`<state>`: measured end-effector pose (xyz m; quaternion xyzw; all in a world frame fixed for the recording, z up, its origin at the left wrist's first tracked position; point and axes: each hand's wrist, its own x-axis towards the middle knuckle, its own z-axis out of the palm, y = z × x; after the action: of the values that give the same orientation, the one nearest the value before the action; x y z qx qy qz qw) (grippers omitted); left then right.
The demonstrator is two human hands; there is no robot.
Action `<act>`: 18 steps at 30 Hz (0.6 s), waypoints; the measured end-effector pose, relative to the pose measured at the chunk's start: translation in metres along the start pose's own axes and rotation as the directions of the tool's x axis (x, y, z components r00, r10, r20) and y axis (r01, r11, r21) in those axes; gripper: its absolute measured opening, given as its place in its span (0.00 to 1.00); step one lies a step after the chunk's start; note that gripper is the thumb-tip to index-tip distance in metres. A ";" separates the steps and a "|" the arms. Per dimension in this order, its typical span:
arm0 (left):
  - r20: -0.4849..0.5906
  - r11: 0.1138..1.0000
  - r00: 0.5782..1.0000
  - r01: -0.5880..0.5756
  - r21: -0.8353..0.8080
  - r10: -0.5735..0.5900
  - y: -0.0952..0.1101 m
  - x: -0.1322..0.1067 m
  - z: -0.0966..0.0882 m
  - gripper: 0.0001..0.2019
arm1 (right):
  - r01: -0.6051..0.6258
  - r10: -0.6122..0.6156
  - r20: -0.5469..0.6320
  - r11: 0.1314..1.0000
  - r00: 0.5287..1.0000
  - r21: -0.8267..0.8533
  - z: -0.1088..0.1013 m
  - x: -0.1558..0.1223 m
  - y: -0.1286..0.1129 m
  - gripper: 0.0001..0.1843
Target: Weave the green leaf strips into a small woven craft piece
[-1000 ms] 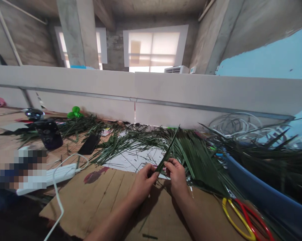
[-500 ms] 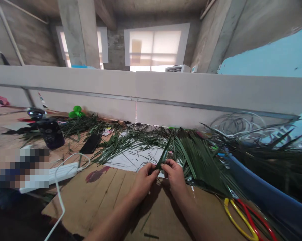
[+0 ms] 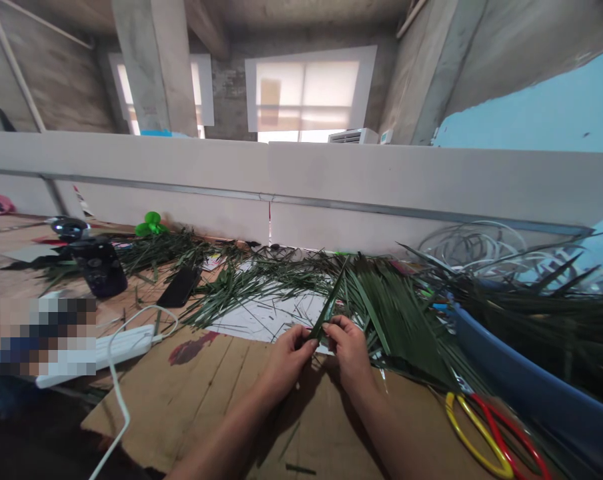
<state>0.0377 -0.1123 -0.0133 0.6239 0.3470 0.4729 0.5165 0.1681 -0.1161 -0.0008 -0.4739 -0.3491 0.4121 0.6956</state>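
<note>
Between my two hands a dark green leaf strip (image 3: pixel 330 301) points up and away, its long tip free. My left hand (image 3: pixel 292 352) pinches its lower end between thumb and fingers. Close by on the right, my right hand (image 3: pixel 347 345) is closed on the same strip, fingertips bent around its edge. Both hands hover over the front cardboard sheet (image 3: pixel 216 387). Just right of them lies a broad pleated palm leaf (image 3: pixel 406 320). Behind the hands, cut green leaf strips (image 3: pixel 251 287) are strewn over white paper (image 3: pixel 281 310).
Scissors with yellow and red handles (image 3: pixel 481 427) lie at the right front, beside a blue tub (image 3: pixel 521 360) full of leaves. To the left are a black phone (image 3: pixel 180 287), a white power strip (image 3: pixel 106 350) with its cable, and a dark cup (image 3: pixel 99 267). A low white partition (image 3: pixel 381 173) stands behind.
Both hands keep their pinch on the leaf strip with hardly any movement. The whole view has shifted very slightly.
</note>
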 end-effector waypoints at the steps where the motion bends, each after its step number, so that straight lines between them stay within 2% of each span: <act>1: 0.004 1.000 1.000 0.002 -0.004 -0.002 0.001 0.000 0.000 0.11 | -0.004 0.004 -0.003 1.000 1.000 0.002 0.000 0.000 0.000 0.10; 6: 0.022 1.000 1.000 0.019 -0.020 -0.018 0.005 -0.002 -0.001 0.11 | -0.013 0.013 -0.015 1.000 1.000 0.009 -0.001 0.000 -0.003 0.11; 10: 0.036 0.999 0.999 0.025 -0.041 -0.023 0.001 -0.001 -0.002 0.09 | -0.012 0.012 0.043 1.000 0.999 -0.003 -0.002 -0.001 -0.005 0.11; 15: -0.016 0.999 0.999 0.046 -0.006 -0.046 -0.003 0.003 -0.003 0.13 | -0.050 0.053 0.124 0.998 0.991 -0.022 -0.002 -0.004 -0.002 0.09; 18: -0.049 0.999 0.999 0.017 0.031 -0.015 -0.003 0.006 -0.003 0.13 | -0.055 0.060 0.149 0.998 0.987 -0.037 0.000 -0.006 0.000 0.09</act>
<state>0.0367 -0.1056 -0.0145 0.6173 0.3719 0.4785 0.5016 0.1661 -0.1219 -0.0011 -0.4627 -0.3932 0.4608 0.6472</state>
